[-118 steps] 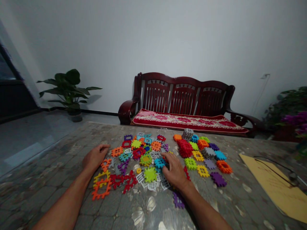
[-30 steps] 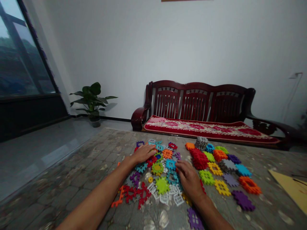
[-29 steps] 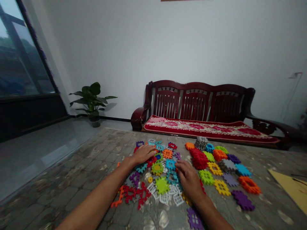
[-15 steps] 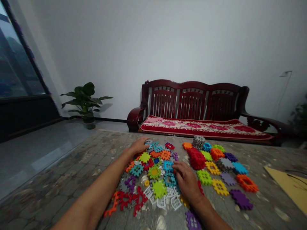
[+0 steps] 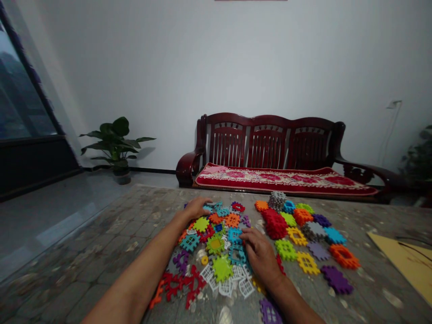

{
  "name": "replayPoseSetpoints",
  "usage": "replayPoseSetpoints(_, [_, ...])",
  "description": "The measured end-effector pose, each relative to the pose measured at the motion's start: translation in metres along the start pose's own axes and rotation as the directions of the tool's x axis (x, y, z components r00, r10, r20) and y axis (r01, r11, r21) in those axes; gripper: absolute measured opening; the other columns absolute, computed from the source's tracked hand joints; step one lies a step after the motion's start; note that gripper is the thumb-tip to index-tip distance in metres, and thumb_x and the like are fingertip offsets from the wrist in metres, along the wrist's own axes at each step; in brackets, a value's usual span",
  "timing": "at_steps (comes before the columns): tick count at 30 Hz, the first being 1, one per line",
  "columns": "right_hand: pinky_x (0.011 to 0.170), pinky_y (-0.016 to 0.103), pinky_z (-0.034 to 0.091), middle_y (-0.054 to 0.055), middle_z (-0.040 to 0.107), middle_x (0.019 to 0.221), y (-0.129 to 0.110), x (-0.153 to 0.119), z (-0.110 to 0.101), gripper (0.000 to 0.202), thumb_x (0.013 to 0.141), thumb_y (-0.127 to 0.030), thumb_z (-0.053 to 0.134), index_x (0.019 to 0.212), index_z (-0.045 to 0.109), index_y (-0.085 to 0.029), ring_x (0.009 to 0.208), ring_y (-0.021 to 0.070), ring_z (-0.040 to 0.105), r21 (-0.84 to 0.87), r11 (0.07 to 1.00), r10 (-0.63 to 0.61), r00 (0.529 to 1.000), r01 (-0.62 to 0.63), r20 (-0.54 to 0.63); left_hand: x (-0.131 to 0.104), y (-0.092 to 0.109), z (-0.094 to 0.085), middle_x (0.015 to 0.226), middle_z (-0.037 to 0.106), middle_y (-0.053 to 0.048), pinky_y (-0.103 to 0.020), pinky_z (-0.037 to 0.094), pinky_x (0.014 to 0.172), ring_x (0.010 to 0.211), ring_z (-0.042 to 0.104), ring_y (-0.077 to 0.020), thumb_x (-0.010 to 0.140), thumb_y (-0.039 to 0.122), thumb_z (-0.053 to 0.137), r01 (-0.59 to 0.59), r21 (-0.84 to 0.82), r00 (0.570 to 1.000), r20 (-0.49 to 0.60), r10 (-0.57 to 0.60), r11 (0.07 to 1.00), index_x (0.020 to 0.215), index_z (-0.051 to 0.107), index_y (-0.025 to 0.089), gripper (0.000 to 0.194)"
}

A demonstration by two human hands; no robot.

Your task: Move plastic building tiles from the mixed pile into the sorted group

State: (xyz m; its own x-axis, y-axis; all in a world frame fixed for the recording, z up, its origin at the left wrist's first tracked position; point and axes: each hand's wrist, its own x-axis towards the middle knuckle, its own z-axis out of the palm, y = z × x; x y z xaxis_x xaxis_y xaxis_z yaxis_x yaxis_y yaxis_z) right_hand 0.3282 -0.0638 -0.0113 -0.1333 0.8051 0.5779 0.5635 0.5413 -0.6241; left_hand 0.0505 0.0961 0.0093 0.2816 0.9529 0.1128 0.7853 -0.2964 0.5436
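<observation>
A loose heap of flat plastic interlocking tiles [image 5: 216,243] in many colours lies on the patterned table [image 5: 111,252]. My left hand [image 5: 195,208] rests palm down on the far left edge of that heap, fingers over purple and teal pieces. Flat on the heap's right side lies my right hand [image 5: 259,256], its fingertips touching a blue tile [image 5: 235,235] and a teal frame piece. Whether either hand grips a piece cannot be seen. To the right, sorted stacks of tiles [image 5: 303,234] stand by colour: red, green, yellow, orange, purple, grey, blue.
A yellow envelope [image 5: 405,261] with a dark cord on it lies at the table's right edge. Behind the table stands a dark wooden bench [image 5: 270,144] with a red cushion. A potted plant [image 5: 114,144] sits by the left wall near a window.
My left hand has slid from the middle of the heap up to its far left edge. My right hand has stayed on the heap's right side. The view shifted slightly.
</observation>
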Motion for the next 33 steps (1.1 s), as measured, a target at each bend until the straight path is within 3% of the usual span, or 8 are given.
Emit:
replayPoseSetpoints(6, [0.092,0.038,0.053,0.006,0.071,0.105,-0.002,0.0,-0.001,0.033,0.079,-0.008,0.047,0.091,0.073,-0.024,0.101,0.0212,0.066,-0.008,1.0,-0.01,1.0,0.01,0.002,-0.006,0.005,0.002,0.106,0.072,-0.006,-0.036,0.049,0.09,0.099,0.065,-0.0276,0.062,0.026,0.073,-0.016,-0.007,1.0,0.01,0.016,1.0,0.107,0.074,0.023,0.045])
replayPoseSetpoints(17, [0.093,0.035,0.052,0.007,0.071,0.104,-0.005,0.001,-0.002,0.038,0.074,-0.003,0.046,0.091,0.074,-0.022,0.101,0.02,0.065,-0.042,0.999,-0.016,1.0,0.016,0.007,-0.009,0.021,0.004,0.103,0.075,-0.007,-0.033,0.052,0.088,0.096,0.068,-0.0248,0.06,0.022,0.066,0.057,-0.269,0.996,-0.051,-0.074,0.961,0.107,0.072,0.014,0.048])
replayPoseSetpoints(24, [0.092,0.033,0.051,0.005,0.07,0.103,-0.003,0.001,-0.001,0.039,0.074,-0.001,0.046,0.091,0.073,-0.023,0.101,0.0188,0.064,-0.025,0.999,-0.025,0.999,0.026,0.034,-0.024,0.037,-0.004,0.094,0.073,-0.003,-0.031,0.052,0.078,0.087,0.066,-0.0216,0.062,0.023,0.068,-0.031,-0.318,0.999,-0.048,0.017,0.947,0.118,0.069,0.016,0.057])
replayPoseSetpoints(28, [0.092,0.033,0.05,0.005,0.07,0.103,-0.003,0.002,-0.001,0.036,0.075,-0.002,0.047,0.09,0.072,-0.023,0.101,0.0192,0.064,-0.003,1.0,-0.018,0.999,0.018,0.051,-0.033,0.043,-0.007,0.092,0.073,-0.005,-0.027,0.049,0.072,0.079,0.063,-0.0177,0.063,0.024,0.07,-0.017,-0.482,1.0,-0.016,0.011,0.876,0.12,0.068,0.012,0.058])
replayPoseSetpoints(33, [0.091,0.034,0.05,0.006,0.07,0.102,0.0,0.001,0.0,0.035,0.077,-0.003,0.046,0.09,0.071,-0.023,0.101,0.0201,0.064,0.005,1.0,-0.028,0.999,0.028,0.044,-0.037,0.035,-0.008,0.076,0.069,-0.001,-0.024,0.044,0.06,0.062,0.058,-0.0131,0.067,0.038,0.076,0.068,-0.681,0.998,0.054,-0.042,0.729,0.129,0.06,0.01,0.07])
